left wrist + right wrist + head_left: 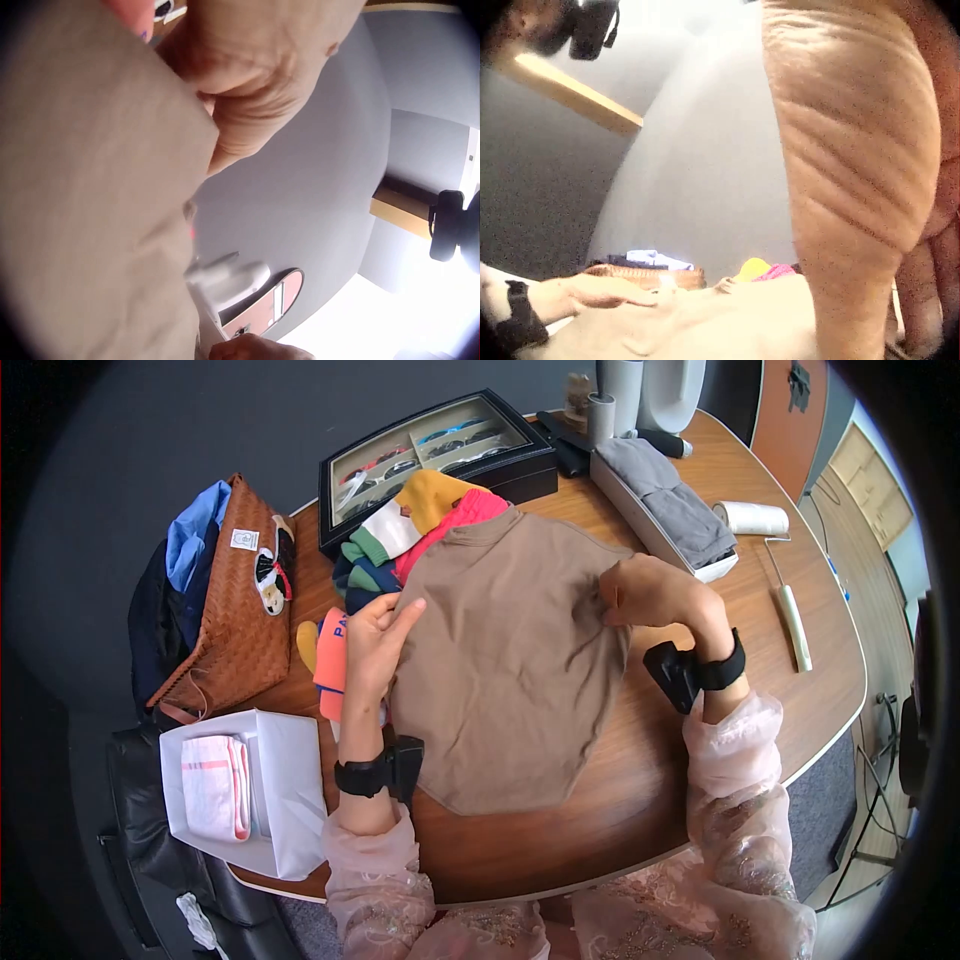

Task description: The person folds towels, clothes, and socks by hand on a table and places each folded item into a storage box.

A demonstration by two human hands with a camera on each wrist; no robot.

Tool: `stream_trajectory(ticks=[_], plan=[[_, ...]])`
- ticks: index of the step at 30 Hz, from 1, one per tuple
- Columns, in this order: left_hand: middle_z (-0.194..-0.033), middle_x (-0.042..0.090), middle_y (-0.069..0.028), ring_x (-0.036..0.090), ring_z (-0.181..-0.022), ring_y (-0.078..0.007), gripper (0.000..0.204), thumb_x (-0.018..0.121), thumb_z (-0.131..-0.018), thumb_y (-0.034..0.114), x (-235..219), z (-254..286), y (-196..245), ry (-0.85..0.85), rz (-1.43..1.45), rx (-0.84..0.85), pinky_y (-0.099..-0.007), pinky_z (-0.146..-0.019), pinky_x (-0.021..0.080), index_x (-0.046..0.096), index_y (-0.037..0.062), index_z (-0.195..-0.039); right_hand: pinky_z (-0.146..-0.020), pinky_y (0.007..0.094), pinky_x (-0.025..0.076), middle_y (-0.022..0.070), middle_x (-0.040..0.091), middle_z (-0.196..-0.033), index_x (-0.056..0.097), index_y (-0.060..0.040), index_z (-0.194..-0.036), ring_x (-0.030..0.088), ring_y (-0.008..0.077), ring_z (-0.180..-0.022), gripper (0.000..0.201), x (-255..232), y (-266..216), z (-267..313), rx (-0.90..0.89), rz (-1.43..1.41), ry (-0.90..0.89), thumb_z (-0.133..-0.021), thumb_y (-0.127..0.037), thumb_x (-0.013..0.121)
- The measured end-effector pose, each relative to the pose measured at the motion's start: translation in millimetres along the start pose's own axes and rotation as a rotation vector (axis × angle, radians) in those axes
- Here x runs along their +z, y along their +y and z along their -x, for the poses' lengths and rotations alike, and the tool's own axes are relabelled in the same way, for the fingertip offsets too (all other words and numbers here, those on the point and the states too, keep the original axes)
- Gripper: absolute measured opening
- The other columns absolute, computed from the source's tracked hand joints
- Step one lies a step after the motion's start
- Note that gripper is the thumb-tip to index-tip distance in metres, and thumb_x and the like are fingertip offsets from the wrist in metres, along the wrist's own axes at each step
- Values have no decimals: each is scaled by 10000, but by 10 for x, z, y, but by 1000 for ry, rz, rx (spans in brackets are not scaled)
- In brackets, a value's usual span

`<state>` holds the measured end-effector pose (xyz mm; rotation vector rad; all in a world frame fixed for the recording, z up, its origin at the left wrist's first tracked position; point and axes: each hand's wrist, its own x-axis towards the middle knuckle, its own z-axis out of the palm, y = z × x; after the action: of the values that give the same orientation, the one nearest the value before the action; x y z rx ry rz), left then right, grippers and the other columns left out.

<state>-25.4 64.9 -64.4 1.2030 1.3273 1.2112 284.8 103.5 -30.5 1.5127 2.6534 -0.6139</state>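
Observation:
A brown shirt (505, 660) is spread out in front of me, its neckline at the far end and its lower part hanging toward the table's near edge. My left hand (380, 645) pinches its left side between thumb and fingers. On the opposite side, my right hand (655, 592) grips the shirt's upper right edge with bent fingers, and creases run from there into the cloth. In the left wrist view, the cloth (90, 180) covers the left part and hides the left fingertips. The right wrist view is largely filled by the right hand (855, 150).
Colourful clothes (440, 505) are heaped behind the shirt, before a glasses case (545, 465). A woven basket (235, 600) and a white box (295, 790) stand left. On the right are a box of grey cloths (715, 570) and a lint roller (793, 630).

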Motion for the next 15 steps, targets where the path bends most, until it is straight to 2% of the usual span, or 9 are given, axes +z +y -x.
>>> stream_trajectory(ticks=[4,6,7,10,11,12,13,14,15], plan=[[-859,649,-38,570,-715,-45,178,602,-856,96,-116,-68,-146,-76,-87,-18,-180,-619,440,608,-40,-970,-605,330,487,135,624,-705,596,9,-837,610,277,-682,225,-141,2,81,-111,-216,109,-746,-191,639],[-871,647,-45,576,-744,-52,180,580,-872,115,-88,-14,-20,-38,50,49,-187,-655,444,607,-35,-969,-576,281,476,87,600,-671,545,15,-880,583,169,-643,243,-246,-73,160,-45,-650,181,-816,-209,616],[-871,647,-45,576,-744,-52,180,580,-872,115,-110,-5,21,-37,51,50,-187,-655,444,607,-35,-969,-564,238,469,24,564,-667,533,-18,-906,541,72,-637,238,-308,-84,176,-61,-715,173,-852,-238,608],[-912,642,-59,593,-779,-76,179,548,-890,120,-222,22,165,-40,225,86,-213,-698,462,597,-19,-993,-589,222,468,-18,550,-688,546,-59,-886,529,49,-660,217,-372,-79,196,-98,-945,312,-858,-267,604],[-940,635,-73,599,-815,-101,185,528,-898,117,-242,55,227,-48,324,115,-236,-739,467,584,-20,-1009,-636,203,468,-27,559,-792,546,-69,-946,534,36,-731,246,-395,-93,210,-135,-1048,377,-869,-299,588],[-968,628,-87,606,-851,-125,192,509,-907,115,-237,100,315,-56,424,143,-259,-779,472,572,-22,-1026,-636,203,468,-27,559,-792,546,-69,-946,534,36,-731,246,-387,-97,185,-136,-1047,377,-869,-299,588],[-1042,602,-116,584,-960,-169,226,473,-923,127,-209,160,429,-61,490,171,-310,-863,450,543,-33,-1066,-686,208,466,-9,567,-885,532,-45,-1020,545,53,-795,317,-363,-102,137,-259,-1309,535,-870,-320,582],[-1042,602,-116,584,-960,-169,226,473,-923,127,-205,190,488,-61,491,172,-310,-863,450,543,-33,-1066,-737,213,463,9,574,-977,519,-21,-1094,557,70,-860,394,-353,-126,99,-388,-1567,695,-871,-341,577],[-1068,589,-124,565,-1001,-182,240,463,-928,139,-205,217,527,-38,565,175,-321,-889,433,535,-35,-1076,-837,239,443,62,544,-1141,439,28,-1227,557,108,-963,562,-364,-234,123,-412,-1648,580,-860,-371,587]])
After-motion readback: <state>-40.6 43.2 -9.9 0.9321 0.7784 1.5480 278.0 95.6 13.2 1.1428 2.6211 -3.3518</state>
